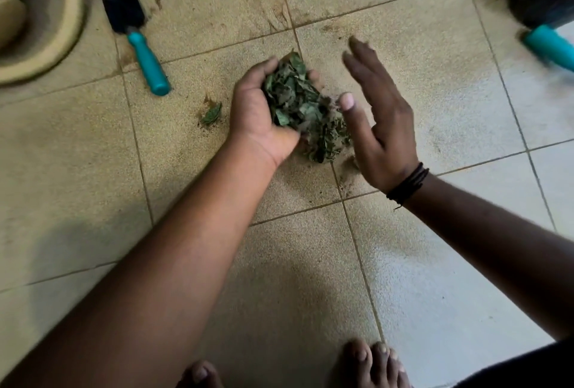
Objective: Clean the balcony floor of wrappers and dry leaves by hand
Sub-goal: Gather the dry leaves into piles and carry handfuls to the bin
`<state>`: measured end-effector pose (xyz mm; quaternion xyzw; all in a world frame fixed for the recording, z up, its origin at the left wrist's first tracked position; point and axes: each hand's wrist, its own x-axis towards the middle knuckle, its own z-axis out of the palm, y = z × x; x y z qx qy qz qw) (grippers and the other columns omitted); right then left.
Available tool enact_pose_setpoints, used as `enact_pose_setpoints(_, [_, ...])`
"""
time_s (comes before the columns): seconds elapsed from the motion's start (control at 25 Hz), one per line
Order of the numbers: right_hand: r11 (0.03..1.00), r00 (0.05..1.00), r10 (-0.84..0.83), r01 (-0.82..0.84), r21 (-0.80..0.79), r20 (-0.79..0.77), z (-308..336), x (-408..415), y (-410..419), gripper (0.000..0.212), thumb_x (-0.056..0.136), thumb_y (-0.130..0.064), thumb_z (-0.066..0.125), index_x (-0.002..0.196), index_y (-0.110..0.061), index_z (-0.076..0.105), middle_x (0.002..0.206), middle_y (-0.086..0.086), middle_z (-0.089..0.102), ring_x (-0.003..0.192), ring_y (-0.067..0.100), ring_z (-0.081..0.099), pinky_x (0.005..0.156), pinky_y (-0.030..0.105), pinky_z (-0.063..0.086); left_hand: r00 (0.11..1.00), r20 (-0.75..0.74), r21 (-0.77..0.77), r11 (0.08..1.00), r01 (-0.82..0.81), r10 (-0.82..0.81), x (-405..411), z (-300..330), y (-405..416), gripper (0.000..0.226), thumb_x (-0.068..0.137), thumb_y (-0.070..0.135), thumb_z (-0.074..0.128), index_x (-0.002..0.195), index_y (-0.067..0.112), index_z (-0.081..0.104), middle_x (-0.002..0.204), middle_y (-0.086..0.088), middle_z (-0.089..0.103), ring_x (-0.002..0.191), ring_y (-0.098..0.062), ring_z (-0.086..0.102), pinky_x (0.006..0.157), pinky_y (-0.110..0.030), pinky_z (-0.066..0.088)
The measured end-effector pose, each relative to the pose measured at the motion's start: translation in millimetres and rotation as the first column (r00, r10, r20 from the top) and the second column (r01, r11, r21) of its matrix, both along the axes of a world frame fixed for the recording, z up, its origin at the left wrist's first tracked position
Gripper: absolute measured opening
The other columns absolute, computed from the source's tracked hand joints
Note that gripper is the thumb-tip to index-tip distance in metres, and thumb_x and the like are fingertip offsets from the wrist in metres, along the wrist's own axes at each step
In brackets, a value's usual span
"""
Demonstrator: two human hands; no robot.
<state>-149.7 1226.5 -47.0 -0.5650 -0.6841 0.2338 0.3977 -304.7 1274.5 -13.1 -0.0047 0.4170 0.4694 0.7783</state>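
Observation:
A clump of dry green leaves (302,108) sits in the middle of the tiled balcony floor (419,102). My left hand (261,117) curls around its left side, fingers cupped over the leaves. Just right of the clump, my right hand (377,120) has straight, spread fingers and its thumb touches the leaves' edge. A black cord band circles the right wrist. A small stray leaf (212,114) lies alone on the tile left of my left hand.
A black trowel with a teal handle (136,33) lies at the upper left. A beige round pot rim (66,24) fills the top left corner. Another teal-handled tool (548,47) and a dark object are at the top right. My bare toes (369,359) show at the bottom edge.

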Motion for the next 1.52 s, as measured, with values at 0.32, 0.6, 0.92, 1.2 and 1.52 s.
enact_pose_setpoints(0.32, [0.965,0.824,0.245,-0.156,-0.211,0.511,-64,4,-8,0.074,0.099,-0.056,0.05,0.153,-0.007,0.037,0.162,0.019,0.029,0.153,0.034,0.02,0.123,0.052,0.022,0.994,0.041,-0.035,0.994,-0.1,0.102,3,14,-2,0.028,0.1,0.019,0.047,0.089,-0.001,0.063,0.078,-0.017,0.065,0.073,-0.027,0.064,0.074,-0.032,0.056])
enact_pose_setpoints(0.6, [0.879,0.865,-0.374,0.214,-0.427,-0.335,-30,-12,13,0.027,0.099,-0.008,0.056,0.121,-0.002,0.07,0.115,0.014,0.074,0.108,0.024,0.07,0.098,0.042,0.056,0.983,0.038,-0.158,0.973,-0.17,0.177,30,11,-23,0.025,0.1,0.019,0.046,0.09,0.003,0.061,0.079,-0.015,0.063,0.068,-0.023,0.061,0.064,-0.028,0.054])
enact_pose_setpoints(0.92, [0.584,0.029,-0.81,-0.041,-0.811,-0.585,95,-27,1,0.023,0.098,-0.011,0.048,0.096,-0.002,0.07,0.108,0.025,0.071,0.106,0.04,0.069,0.097,0.049,0.056,0.936,-0.001,-0.289,0.896,-0.337,0.351,65,80,-30,0.022,0.098,0.019,0.045,0.084,0.009,0.059,0.064,-0.01,0.063,0.053,-0.02,0.061,0.056,-0.022,0.055])
enact_pose_setpoints(1.2, [0.643,-0.132,-0.766,-0.157,-0.75,-0.629,329,-33,-30,0.043,0.105,-0.016,0.039,0.081,0.001,0.071,0.095,0.013,0.067,0.1,0.025,0.064,0.114,0.05,0.04,0.869,-0.209,-0.118,0.871,-0.477,0.448,74,273,-61,0.035,0.08,0.039,0.069,0.099,0.01,0.073,0.099,-0.014,0.074,0.1,-0.038,0.072,0.092,-0.056,0.056])
enact_pose_setpoints(1.52, [0.774,-0.311,-0.578,0.081,-0.628,-0.754,721,-10,-80,0.044,0.106,-0.031,0.033,0.122,0.001,0.059,0.11,0.021,0.065,0.111,0.036,0.058,0.11,0.051,0.041,0.954,-0.091,0.014,0.958,-0.286,0.286,100,690,-107,0.022,0.073,0.025,0.064,0.081,0.011,0.079,0.115,-0.023,0.071,0.113,-0.044,0.066,0.104,-0.059,0.048])
